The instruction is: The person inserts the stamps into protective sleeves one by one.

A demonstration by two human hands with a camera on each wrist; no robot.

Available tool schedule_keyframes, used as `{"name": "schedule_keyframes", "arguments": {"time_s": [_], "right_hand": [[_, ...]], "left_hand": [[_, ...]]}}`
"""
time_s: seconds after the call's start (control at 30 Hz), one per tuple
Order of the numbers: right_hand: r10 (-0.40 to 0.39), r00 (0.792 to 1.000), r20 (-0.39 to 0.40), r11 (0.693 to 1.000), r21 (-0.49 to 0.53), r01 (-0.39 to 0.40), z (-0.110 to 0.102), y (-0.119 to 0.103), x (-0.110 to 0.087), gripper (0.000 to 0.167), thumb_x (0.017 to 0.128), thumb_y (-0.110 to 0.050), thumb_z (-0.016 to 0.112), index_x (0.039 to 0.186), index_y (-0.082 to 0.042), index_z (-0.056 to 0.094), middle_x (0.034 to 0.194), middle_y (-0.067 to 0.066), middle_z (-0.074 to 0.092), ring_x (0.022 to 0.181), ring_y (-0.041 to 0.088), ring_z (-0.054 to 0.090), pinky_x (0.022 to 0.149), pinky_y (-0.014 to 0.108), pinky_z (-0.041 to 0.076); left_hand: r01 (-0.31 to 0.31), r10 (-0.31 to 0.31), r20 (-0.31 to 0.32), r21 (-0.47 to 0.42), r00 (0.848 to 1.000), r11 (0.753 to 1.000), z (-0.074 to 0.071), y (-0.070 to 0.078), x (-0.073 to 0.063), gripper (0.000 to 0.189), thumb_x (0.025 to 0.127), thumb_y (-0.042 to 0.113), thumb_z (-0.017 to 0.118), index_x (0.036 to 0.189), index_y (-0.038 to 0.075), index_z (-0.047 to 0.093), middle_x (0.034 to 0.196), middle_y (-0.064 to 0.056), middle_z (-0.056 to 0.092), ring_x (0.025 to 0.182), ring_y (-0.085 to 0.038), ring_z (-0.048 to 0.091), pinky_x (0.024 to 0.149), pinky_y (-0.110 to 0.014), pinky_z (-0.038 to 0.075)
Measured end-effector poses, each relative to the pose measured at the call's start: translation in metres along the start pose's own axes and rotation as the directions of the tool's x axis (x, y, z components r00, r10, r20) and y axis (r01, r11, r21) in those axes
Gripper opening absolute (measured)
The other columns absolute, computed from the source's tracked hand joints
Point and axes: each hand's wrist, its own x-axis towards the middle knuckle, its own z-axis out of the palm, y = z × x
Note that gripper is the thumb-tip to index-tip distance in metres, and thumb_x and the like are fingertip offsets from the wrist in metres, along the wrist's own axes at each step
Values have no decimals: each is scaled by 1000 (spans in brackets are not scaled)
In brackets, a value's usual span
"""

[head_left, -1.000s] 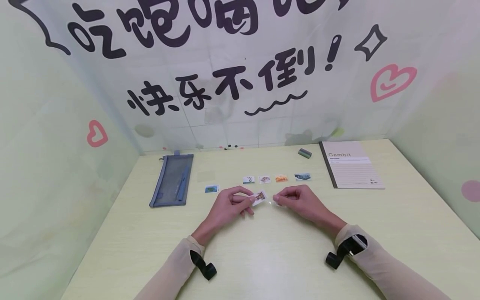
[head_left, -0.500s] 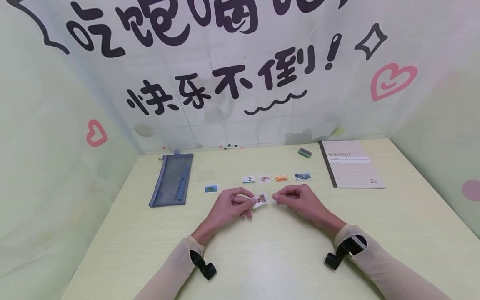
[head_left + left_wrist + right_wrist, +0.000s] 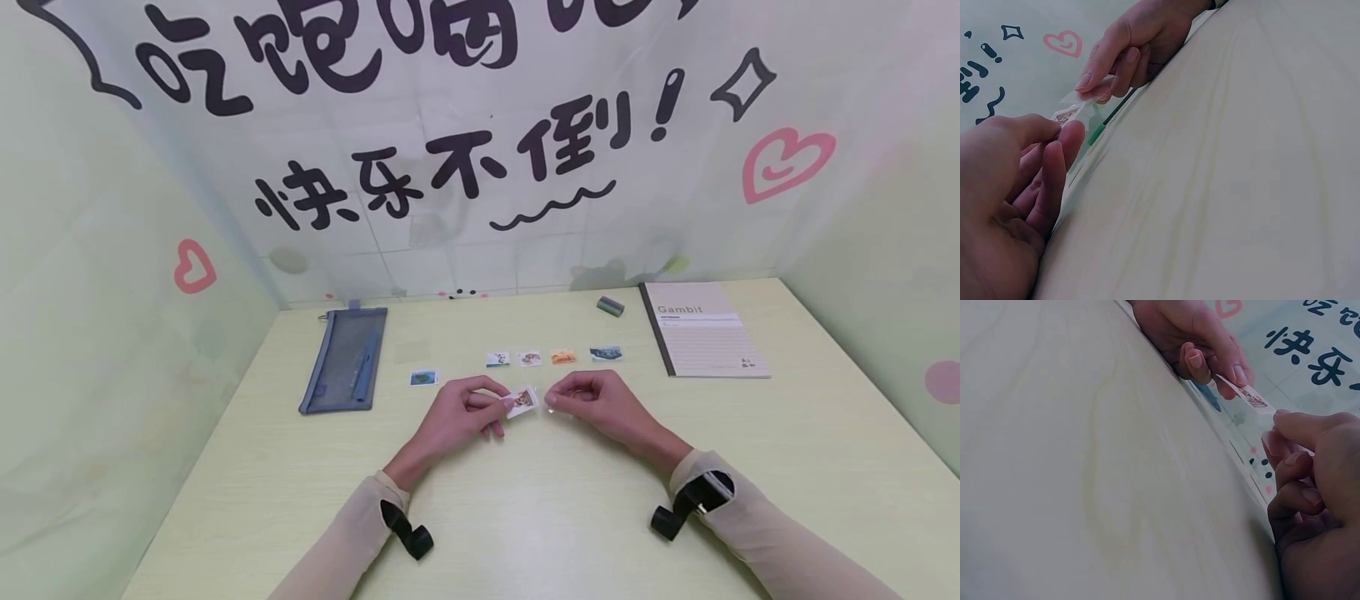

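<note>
My left hand (image 3: 461, 410) pinches a small white-bordered stamp (image 3: 523, 401) with a brownish picture between thumb and fingers, a little above the table. Facing it, my right hand (image 3: 600, 402) pinches a clear plastic sleeve (image 3: 1102, 89), its fingertips close to the stamp's free end. In the left wrist view the see-through plastic overlaps the stamp (image 3: 1067, 115); how far the stamp sits inside it I cannot tell. From the right wrist view, the stamp (image 3: 1252, 399) slants between both sets of fingertips, and the other fingers of the right hand (image 3: 1322, 487) are curled in.
Behind the hands lies a row of several stamps (image 3: 563, 357), with a blue-green stamp (image 3: 423, 378) apart to the left. A blue mesh pouch (image 3: 341, 362) lies at left, a faint clear square (image 3: 412, 352) beside it. A dark green roll (image 3: 610, 307) and a notebook (image 3: 705, 333) are at back right.
The stamp in my left hand has shifted slightly right and flatter, showing more of its face. My right hand's fingertips have barely moved and still pinch the plastic sleeve.
</note>
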Motion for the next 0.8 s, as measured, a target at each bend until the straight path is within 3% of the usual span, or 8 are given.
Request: {"name": "schedule_keyframes", "arguments": {"time_s": [0.5, 0.8], "right_hand": [[24, 1000, -7, 1000, -19, -24, 2, -1, 1, 28, 95, -40, 85, 107, -14, 82, 96, 5, 82, 75, 13, 65, 68, 21, 49], [16, 1000, 1, 1000, -9, -16, 2, -2, 0, 27, 96, -39, 84, 109, -16, 82, 99, 4, 82, 75, 13, 63, 65, 21, 46]], "left_hand": [[-20, 20, 4, -3, 1000, 1000, -1, -4, 2, 23, 104, 35, 76, 117, 16, 76, 77, -6, 80, 68, -21, 76, 63, -28, 59], [4, -5, 10, 5, 1000, 1000, 0, -1, 1, 23, 103, 34, 77, 116, 16, 76, 78, -7, 81, 67, -19, 74, 63, -26, 57]]}}
